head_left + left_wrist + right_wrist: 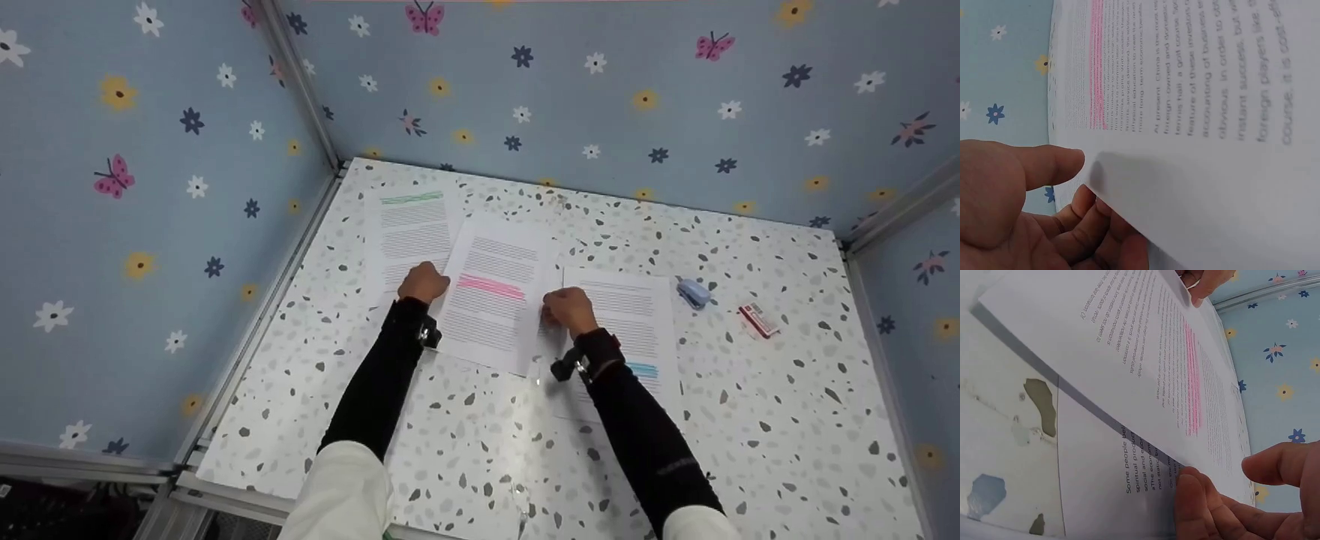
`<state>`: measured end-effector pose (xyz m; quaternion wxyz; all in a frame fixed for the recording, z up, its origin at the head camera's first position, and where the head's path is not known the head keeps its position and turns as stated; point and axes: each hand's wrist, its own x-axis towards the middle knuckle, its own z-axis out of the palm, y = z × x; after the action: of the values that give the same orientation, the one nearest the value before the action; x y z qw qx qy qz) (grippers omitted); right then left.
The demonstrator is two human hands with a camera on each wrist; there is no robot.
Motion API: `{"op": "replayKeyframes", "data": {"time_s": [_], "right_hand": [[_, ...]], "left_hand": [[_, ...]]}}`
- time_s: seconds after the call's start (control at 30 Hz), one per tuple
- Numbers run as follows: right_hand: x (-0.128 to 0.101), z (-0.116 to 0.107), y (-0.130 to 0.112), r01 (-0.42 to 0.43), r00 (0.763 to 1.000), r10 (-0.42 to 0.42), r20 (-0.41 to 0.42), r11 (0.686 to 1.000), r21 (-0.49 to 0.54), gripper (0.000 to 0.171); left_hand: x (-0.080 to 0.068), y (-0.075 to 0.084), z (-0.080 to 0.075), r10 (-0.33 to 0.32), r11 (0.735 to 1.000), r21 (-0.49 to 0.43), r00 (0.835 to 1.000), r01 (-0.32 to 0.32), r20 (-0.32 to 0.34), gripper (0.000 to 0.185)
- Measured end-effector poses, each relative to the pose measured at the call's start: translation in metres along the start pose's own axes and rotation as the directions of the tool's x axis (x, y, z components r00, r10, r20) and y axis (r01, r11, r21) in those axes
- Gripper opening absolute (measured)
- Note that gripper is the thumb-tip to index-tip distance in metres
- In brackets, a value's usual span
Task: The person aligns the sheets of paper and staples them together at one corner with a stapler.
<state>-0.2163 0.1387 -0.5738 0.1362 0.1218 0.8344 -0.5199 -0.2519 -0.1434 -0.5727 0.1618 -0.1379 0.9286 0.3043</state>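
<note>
A printed sheet with a pink highlighted band [491, 288] lies between my two hands, its near part raised off the table. My left hand [424, 283] holds its left edge; in the left wrist view the fingers [1092, 230] curl beneath the paper and the thumb is above. At the opposite edge, my right hand [569, 309] grips the sheet, with fingertips under the rim in the right wrist view and the thumb [1269, 464] spread over it. Below that edge lies a sheet with a blue highlight [643, 370], partly covered by my right forearm.
A sheet with a green highlight [412, 198] lies at the left, overlapped by the pink-marked one. To the right are a small blue stapler [694, 293] and a red and white box [759, 320]. Patterned panels [585, 97] border the speckled table [465, 450].
</note>
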Motion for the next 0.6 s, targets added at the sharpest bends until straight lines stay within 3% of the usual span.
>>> {"op": "replayKeyframes", "data": {"time_s": [0.1, 0.27, 0.47, 0.6], "right_hand": [[0.001, 0.004, 0.000, 0.011, 1.000, -0.011, 0.008, 1.000, 0.026, 0.022], [0.005, 0.012, -0.001, 0.031, 0.999, -0.030, 0.022, 0.999, -0.035, 0.020], [0.011, 0.021, 0.002, 0.079, 0.997, -0.077, 0.020, 0.991, -0.105, 0.046], [0.010, 0.023, 0.002, 0.125, 0.992, -0.127, -0.019, 0.988, -0.090, 0.049]], "left_hand": [[0.003, -0.003, -0.001, -0.013, 1.000, 0.000, 1.000, 0.013, 0.008, 0.019], [0.005, -0.007, -0.005, -0.017, 1.000, 0.007, 1.000, 0.016, 0.010, 0.028], [0.002, -0.014, -0.006, 0.051, 0.997, -0.052, 0.999, -0.051, 0.007, 0.036], [0.000, -0.016, -0.009, 0.062, 0.993, -0.104, 0.998, -0.064, -0.017, 0.032]]}}
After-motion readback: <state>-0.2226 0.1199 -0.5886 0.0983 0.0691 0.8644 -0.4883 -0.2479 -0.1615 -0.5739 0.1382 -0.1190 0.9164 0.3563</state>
